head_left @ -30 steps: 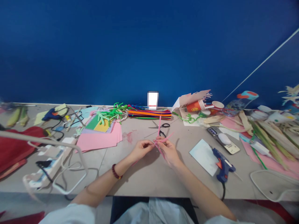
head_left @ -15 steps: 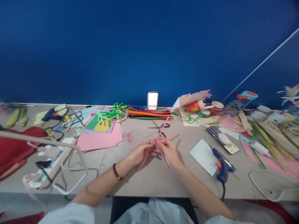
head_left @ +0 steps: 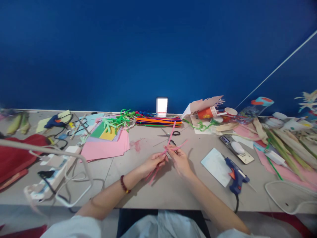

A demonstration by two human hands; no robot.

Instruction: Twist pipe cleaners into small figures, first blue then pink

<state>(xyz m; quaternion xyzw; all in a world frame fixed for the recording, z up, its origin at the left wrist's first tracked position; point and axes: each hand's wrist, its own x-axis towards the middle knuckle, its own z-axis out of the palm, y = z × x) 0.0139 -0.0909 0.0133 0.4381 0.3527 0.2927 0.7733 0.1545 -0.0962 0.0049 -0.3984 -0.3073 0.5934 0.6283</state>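
Note:
Several pink pipe cleaners [head_left: 172, 133] cross one another between my two hands, above the middle of the table. My left hand [head_left: 156, 162], with a dark red bead bracelet on the wrist, is closed around them, and two ends stick out below it. Thumb and fingers of my right hand [head_left: 178, 159] pinch the pipe cleaners near the crossing point; one strand points up and another slants to the upper right. Just beyond my hands lies a pair of black-handled scissors [head_left: 176, 133], partly covered by the upright strand. My fingers hide the crossing itself.
Behind the scissors lies a bundle of coloured pipe cleaners [head_left: 158, 121]. Pink paper sheets [head_left: 104, 150] and a white power strip [head_left: 53, 175] are on the left. A blue glue gun [head_left: 236, 177], a phone [head_left: 244, 157] and corn husks [head_left: 284, 145] are on the right.
The lower strands that hung apart between my hands are now gathered under my left hand. My right hand has shifted slightly, its fingers now pinching close to the crossing.

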